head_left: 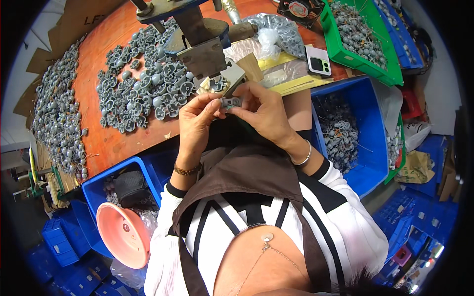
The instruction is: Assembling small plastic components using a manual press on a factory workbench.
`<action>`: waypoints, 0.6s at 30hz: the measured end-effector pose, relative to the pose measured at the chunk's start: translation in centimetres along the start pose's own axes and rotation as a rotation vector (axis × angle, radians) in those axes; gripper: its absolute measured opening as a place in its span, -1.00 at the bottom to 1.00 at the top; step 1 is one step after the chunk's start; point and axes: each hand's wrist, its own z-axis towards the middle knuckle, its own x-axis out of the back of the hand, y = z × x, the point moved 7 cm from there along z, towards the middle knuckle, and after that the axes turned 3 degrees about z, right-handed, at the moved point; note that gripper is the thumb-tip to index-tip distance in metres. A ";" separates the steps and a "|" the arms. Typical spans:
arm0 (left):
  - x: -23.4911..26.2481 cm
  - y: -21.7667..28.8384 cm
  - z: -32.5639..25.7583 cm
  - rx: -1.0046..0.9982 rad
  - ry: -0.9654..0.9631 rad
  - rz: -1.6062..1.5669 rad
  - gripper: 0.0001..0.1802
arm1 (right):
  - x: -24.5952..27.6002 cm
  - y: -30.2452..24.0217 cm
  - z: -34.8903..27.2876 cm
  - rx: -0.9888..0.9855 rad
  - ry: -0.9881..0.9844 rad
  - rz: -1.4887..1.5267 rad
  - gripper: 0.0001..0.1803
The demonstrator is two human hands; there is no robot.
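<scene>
A small grey plastic part [230, 102] is pinched between both my hands, just in front of the press. My left hand [200, 116] grips its left side with thumb and forefinger. From the right, my right hand [264, 109] closes its thumb and fingers on the same part. Right behind my hands is the metal press [203, 56], with another grey part [217, 84] lying at its base. Many open grey shells [143, 93] are spread over the red tabletop [94, 143] to the left of the press.
A heap of grey parts with wires [59, 108] runs along the table's left edge. Blue bins [373, 143] stand right and left below the table, beside a pink basin [111, 237]. Further back are a green tray [340, 52], a phone [317, 61] and a small fan [300, 11].
</scene>
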 end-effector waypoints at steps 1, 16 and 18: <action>-0.1 -0.1 0.0 0.010 -0.012 0.008 -0.79 | 0.0 0.2 0.0 -0.075 -0.024 -0.005 -0.74; 2.6 7.3 -2.0 -0.668 0.379 0.504 -0.83 | 1.7 0.6 0.3 0.303 -0.042 -0.333 -0.73; 1.4 8.0 -3.0 -0.836 0.492 0.932 -0.85 | 1.5 0.1 0.4 0.392 -0.050 -0.453 -0.73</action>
